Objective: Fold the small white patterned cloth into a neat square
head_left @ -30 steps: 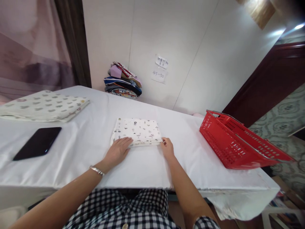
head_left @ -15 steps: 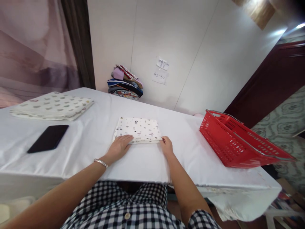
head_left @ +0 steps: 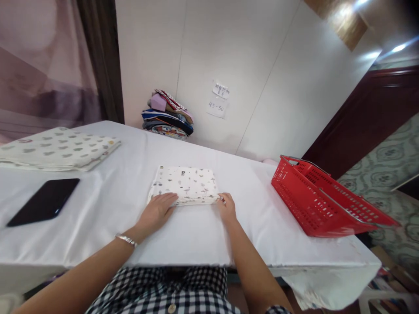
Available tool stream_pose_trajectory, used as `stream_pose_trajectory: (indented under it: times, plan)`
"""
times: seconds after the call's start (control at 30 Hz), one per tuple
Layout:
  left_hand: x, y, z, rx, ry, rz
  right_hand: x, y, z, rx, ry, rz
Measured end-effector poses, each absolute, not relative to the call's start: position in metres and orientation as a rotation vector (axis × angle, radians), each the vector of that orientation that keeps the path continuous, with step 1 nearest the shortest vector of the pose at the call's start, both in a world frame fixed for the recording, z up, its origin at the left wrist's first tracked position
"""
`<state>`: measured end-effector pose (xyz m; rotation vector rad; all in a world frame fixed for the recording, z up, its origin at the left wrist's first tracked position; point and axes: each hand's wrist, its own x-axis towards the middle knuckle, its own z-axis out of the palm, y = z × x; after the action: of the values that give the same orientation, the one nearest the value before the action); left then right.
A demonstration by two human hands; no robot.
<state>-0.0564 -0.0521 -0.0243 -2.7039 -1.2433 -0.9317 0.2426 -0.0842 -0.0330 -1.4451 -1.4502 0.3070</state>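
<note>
A folded white cloth (head_left: 188, 181) with small printed plants and animals lies on the white-covered table (head_left: 193, 235). My left hand (head_left: 159, 210) rests flat on its near left corner, fingers stretched out along the edge. At the near right corner, my right hand (head_left: 227, 206) pinches the cloth's edge between thumb and fingers. Several layers show along the near fold.
A larger folded cloth (head_left: 62, 148) with grey prints lies at the far left, behind a black phone (head_left: 46, 200). A red plastic basket (head_left: 314, 200) stands on the right. Stacked fabrics (head_left: 168, 115) sit against the wall beneath paper notes (head_left: 218, 102).
The whole view has shifted slightly, so the table and its things sit a little lower and farther left. Both hands keep nearly the same places on the folded cloth.
</note>
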Motion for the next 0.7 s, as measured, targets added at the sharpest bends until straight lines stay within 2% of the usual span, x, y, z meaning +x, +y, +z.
stream_pose_trajectory:
  times: [0.37,0.7]
  plan:
    - [-0.058,-0.046,-0.028,-2.725,-1.245,-0.939,0.246,-0.086,-0.033,-1.517,-1.462,0.394]
    - [-0.061,-0.057,-0.015,-2.755,-1.192,-1.182,0.246,-0.093,-0.026,-1.552,-1.546,0.362]
